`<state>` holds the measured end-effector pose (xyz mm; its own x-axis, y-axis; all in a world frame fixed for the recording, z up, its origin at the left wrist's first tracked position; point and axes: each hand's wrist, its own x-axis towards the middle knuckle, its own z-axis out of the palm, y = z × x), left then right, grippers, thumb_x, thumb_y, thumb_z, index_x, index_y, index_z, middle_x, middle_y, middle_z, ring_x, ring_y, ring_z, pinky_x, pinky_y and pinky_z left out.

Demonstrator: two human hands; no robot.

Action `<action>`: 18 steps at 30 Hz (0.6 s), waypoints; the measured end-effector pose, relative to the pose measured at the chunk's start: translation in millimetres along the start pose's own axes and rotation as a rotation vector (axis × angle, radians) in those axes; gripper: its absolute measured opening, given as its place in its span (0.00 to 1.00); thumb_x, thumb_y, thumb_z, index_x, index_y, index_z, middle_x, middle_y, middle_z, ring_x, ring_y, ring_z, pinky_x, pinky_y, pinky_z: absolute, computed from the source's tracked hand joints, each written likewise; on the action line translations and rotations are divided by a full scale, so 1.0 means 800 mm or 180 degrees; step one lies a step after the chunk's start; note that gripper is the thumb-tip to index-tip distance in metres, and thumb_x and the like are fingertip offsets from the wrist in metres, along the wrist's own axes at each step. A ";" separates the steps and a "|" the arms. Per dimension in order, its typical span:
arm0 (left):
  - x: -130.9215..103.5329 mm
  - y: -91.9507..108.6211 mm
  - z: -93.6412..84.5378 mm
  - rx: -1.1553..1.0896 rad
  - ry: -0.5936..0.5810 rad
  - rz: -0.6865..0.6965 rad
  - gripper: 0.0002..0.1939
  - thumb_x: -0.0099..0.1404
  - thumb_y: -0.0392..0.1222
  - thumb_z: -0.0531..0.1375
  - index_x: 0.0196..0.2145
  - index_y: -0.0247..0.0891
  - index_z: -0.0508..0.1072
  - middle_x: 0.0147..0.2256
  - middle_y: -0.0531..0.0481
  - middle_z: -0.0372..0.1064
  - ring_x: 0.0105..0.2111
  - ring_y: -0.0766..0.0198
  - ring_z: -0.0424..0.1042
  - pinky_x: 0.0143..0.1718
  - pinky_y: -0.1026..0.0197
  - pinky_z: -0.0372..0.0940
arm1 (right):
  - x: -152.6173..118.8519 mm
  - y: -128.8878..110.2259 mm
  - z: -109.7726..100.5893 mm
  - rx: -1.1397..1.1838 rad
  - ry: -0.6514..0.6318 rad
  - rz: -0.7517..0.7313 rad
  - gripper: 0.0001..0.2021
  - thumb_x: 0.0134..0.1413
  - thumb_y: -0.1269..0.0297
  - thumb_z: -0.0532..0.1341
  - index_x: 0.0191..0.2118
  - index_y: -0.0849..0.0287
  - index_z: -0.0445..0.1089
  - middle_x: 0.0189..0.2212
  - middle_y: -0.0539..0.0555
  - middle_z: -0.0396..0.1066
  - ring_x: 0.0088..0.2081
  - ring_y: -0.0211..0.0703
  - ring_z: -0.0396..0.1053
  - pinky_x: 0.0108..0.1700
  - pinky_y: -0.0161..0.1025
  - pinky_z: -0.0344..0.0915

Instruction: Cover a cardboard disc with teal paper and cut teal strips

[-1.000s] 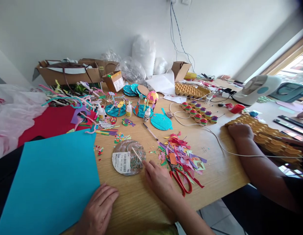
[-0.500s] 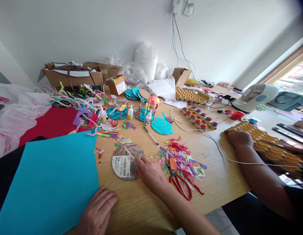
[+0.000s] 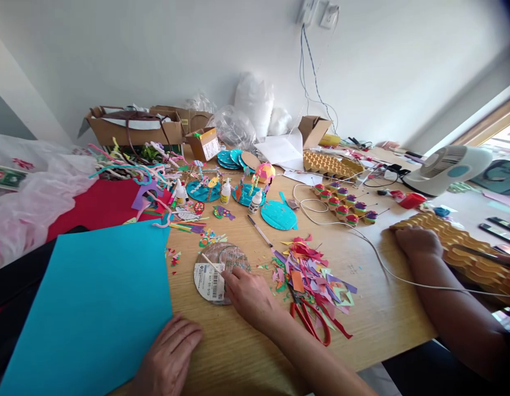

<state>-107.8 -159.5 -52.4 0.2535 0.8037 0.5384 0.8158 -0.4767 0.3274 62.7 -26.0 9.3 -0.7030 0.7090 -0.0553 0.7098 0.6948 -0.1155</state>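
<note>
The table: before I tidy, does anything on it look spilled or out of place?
Mainly the scraps, lying in a loose heap right of the disc. The scissors sit partly in that heap, their blades mostly hidden, which looks untidy. No liquid spill shows.

Lighting: daylight, admitted through the window at the right edge; its panes are overexposed to near white. Wall: pale grey, evenly lit at centre, shaded toward the upper right. Tabletop: moderately bright, washed pale at the right; faint, soft-edged shadows are cast at lower centre. Dark clothing, lower right: sunk to near black, detail lost. Definition: fair at mid-frame; small print on the labelled disc is barely resolved. Distortion: wide-angle, shapes being stretched toward the edges. Upper right corner: obscured by a dark, out-of-focus patch.
</note>
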 end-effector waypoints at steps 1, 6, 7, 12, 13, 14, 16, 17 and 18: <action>0.000 0.000 0.000 -0.0009 -0.0001 0.0002 0.15 0.63 0.31 0.47 0.42 0.38 0.69 0.36 0.49 0.74 0.41 0.64 0.70 0.53 0.61 0.55 | 0.000 0.004 -0.001 -0.0011 -0.0018 0.0054 0.09 0.54 0.70 0.51 0.39 0.55 0.64 0.33 0.51 0.69 0.28 0.39 0.68 0.24 0.32 0.54; -0.001 -0.002 0.001 -0.0055 -0.0011 0.0008 0.15 0.63 0.31 0.47 0.42 0.38 0.69 0.36 0.49 0.74 0.41 0.65 0.70 0.54 0.61 0.53 | 0.003 0.017 0.001 -0.0050 0.0007 0.0388 0.12 0.55 0.72 0.49 0.43 0.57 0.63 0.34 0.53 0.69 0.28 0.41 0.68 0.24 0.33 0.55; -0.001 -0.001 0.001 -0.0050 -0.0016 0.0003 0.15 0.63 0.31 0.47 0.42 0.39 0.69 0.36 0.49 0.74 0.41 0.64 0.70 0.54 0.61 0.53 | 0.003 0.016 0.002 -0.0049 0.0003 0.0382 0.11 0.55 0.72 0.49 0.42 0.57 0.63 0.34 0.53 0.69 0.28 0.41 0.68 0.24 0.33 0.55; 0.001 0.001 -0.001 -0.0060 -0.0038 -0.0072 0.16 0.61 0.29 0.46 0.42 0.40 0.68 0.36 0.49 0.74 0.40 0.63 0.70 0.52 0.60 0.56 | -0.001 -0.001 0.001 0.0075 -0.0149 0.0123 0.10 0.54 0.71 0.50 0.40 0.56 0.64 0.34 0.53 0.69 0.29 0.40 0.68 0.25 0.32 0.57; 0.001 0.002 -0.002 -0.0069 -0.0045 -0.0085 0.16 0.61 0.29 0.47 0.42 0.40 0.68 0.37 0.49 0.74 0.40 0.63 0.70 0.52 0.60 0.56 | -0.002 -0.004 0.000 0.0105 -0.0166 0.0067 0.09 0.53 0.71 0.50 0.39 0.56 0.64 0.34 0.53 0.69 0.29 0.40 0.68 0.25 0.32 0.57; 0.001 0.002 -0.002 -0.0075 -0.0053 -0.0094 0.16 0.61 0.29 0.47 0.42 0.40 0.68 0.37 0.50 0.74 0.41 0.63 0.70 0.53 0.60 0.56 | -0.005 -0.006 -0.001 0.0133 -0.0170 0.0024 0.09 0.53 0.72 0.50 0.39 0.56 0.64 0.34 0.53 0.69 0.29 0.40 0.68 0.26 0.32 0.57; 0.000 0.002 -0.003 -0.0089 -0.0070 -0.0108 0.16 0.60 0.29 0.48 0.43 0.41 0.68 0.37 0.50 0.74 0.41 0.63 0.70 0.53 0.60 0.55 | -0.010 -0.006 -0.002 0.0209 -0.0150 -0.0018 0.10 0.53 0.72 0.51 0.39 0.56 0.65 0.34 0.53 0.69 0.30 0.40 0.68 0.26 0.32 0.58; 0.000 0.001 -0.003 -0.0102 -0.0078 -0.0111 0.17 0.60 0.29 0.48 0.43 0.41 0.68 0.37 0.50 0.74 0.41 0.63 0.70 0.53 0.60 0.55 | -0.013 -0.004 -0.003 0.0292 -0.0111 -0.0021 0.11 0.53 0.72 0.51 0.40 0.56 0.65 0.34 0.53 0.69 0.30 0.41 0.68 0.27 0.32 0.59; -0.001 0.001 -0.002 -0.0117 -0.0080 -0.0112 0.17 0.59 0.29 0.48 0.43 0.41 0.68 0.37 0.51 0.74 0.41 0.63 0.70 0.53 0.60 0.55 | -0.017 0.000 -0.004 0.0421 -0.0023 -0.0003 0.11 0.53 0.72 0.51 0.41 0.56 0.65 0.34 0.54 0.69 0.31 0.41 0.68 0.29 0.33 0.60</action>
<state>-108.2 -161.1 -51.0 0.2384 0.8287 0.5064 0.8049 -0.4604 0.3745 72.2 -35.1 12.9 -0.7043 0.7072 -0.0621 0.6976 0.6732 -0.2453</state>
